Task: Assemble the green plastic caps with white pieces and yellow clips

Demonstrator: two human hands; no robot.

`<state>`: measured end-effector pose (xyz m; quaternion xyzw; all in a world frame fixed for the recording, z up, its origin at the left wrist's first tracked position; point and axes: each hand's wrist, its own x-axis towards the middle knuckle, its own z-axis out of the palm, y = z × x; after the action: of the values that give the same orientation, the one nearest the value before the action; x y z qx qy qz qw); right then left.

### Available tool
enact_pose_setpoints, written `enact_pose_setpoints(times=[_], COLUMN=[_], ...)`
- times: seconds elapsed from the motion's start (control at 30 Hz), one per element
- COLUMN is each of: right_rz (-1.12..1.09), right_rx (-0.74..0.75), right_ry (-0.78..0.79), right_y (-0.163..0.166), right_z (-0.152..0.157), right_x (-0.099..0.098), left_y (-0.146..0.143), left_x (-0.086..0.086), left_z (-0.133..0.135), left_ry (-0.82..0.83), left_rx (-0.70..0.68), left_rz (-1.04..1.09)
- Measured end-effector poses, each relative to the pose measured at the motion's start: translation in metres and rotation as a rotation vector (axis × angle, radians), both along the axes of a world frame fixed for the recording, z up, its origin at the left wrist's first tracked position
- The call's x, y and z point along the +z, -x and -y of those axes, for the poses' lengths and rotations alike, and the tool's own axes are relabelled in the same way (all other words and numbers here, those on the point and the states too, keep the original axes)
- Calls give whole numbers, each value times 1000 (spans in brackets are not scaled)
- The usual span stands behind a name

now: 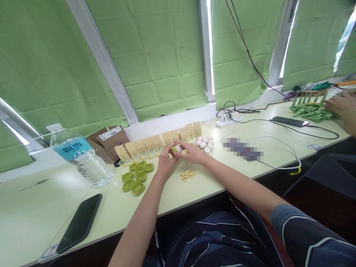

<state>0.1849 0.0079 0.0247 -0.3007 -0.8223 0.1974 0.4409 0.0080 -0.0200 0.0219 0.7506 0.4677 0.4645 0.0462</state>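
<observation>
My left hand [166,161] is closed around a small green moulded piece [174,149]. Against it sits a pinkish-white rounded piece [178,148], which the fingers of my right hand [192,152] grip from the other side. Fingers partly hide both pieces, so how they fit together cannot be seen. To the left of my hands lie several green hollow moulded pieces [141,176]. Just below my hands is a small pile of yellow ring-like pieces [188,175]. A cluster of pinkish-white rounded pieces [207,150] rests beyond my right hand.
Behind my hands stands a row of small brown-topped packets [144,145]. A large water bottle [80,155], a cardboard box [107,142] and a black phone [79,223] are leftward. Rightward are a power strip [228,121], cables, another phone [289,121] and another person's hand [340,105].
</observation>
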Motion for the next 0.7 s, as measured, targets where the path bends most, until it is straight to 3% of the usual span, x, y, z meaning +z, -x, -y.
enact_pose_setpoints(times=[0.7], right_rz=[-17], right_rx=[68], right_ry=[21], right_y=[-3], right_z=[8], right_x=[8], left_y=[2], left_x=[-2], left_z=[-5], left_ry=[-59], left_rx=[139], left_rz=[13])
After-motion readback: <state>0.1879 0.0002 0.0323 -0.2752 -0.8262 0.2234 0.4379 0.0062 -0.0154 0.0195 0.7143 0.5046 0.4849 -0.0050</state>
